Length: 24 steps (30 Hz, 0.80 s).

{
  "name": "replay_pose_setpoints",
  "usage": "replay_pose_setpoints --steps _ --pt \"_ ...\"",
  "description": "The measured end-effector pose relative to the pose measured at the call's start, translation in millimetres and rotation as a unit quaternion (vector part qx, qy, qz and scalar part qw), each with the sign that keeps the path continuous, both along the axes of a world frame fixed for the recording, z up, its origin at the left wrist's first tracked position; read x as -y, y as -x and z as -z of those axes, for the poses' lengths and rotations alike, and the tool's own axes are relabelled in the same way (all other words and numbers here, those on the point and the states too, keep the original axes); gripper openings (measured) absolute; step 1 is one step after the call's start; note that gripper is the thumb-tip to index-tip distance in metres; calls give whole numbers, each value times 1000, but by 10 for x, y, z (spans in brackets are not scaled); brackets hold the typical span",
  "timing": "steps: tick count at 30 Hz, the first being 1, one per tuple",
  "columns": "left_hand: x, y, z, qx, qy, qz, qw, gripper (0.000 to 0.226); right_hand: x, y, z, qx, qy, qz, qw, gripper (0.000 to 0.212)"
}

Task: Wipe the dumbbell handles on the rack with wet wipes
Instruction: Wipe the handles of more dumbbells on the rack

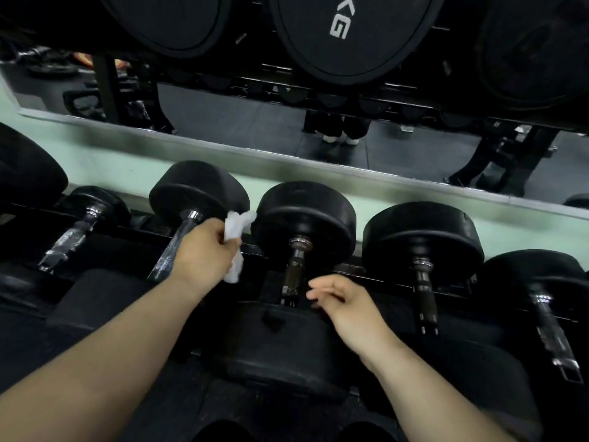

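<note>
Your right hand (345, 306) hangs nearest you, above the front edge of the rack (349, 269). Its fingers are loose and spread and hold nothing, with the tips just beside the near end of the dark handle (291, 275) of the middle dumbbell.

Farther in and to the left, your left hand (204, 253) is curled round a bunched white wipe (234, 229). The wipe sticks out of the fist above and below, on the side toward the middle dumbbell. That hand lies over the chrome handle (165, 263) of the second dumbbell from the rack's left end and hides its middle. You cannot tell from here whether the wipe bears on the metal.

Five handles show on this tier. None looks visibly wet or dry, so what is already wiped cannot be read off. My guess is that you are partway along the row. If you are working left to right, the end handle (68, 244) is done. The dark handle and the two toward the right end, (425, 301) and (551, 333), are left.

Behind the rack runs a mirror (255, 122). An upper tier of weights (350, 33) overhangs it, and its handles are out of sight.
</note>
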<state>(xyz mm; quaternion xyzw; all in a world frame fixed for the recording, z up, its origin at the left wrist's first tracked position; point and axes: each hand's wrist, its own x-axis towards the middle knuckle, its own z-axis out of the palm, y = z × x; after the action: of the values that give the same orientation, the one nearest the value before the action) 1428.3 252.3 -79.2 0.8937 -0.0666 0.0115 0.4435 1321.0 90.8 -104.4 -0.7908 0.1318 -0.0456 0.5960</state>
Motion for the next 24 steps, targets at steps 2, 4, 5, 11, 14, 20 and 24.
replay_pose_setpoints --steps 2,4,5,11,14,20,24 --pt "32 -10 40 8 -20 20 1000 13 -64 92 57 26 21 -2 999 30" --pt "93 -43 110 -38 -4 70 997 20 -124 148 110 61 30 39 997 33" --pt "126 -65 141 -71 20 86 994 24 -142 167 133 77 31 67 994 34" --pt "336 -146 230 -162 187 116 962 25 -159 182 167 93 41 100 990 35" --pt "416 -149 289 -226 219 154 937 17 -162 180 165 93 43 96 990 34" --pt "441 -155 395 -245 150 217 933 8 -166 185 168 92 45 103 989 31" --pt "338 -144 407 -176 -7 291 941 9 -160 184 175 89 52 100 990 32"
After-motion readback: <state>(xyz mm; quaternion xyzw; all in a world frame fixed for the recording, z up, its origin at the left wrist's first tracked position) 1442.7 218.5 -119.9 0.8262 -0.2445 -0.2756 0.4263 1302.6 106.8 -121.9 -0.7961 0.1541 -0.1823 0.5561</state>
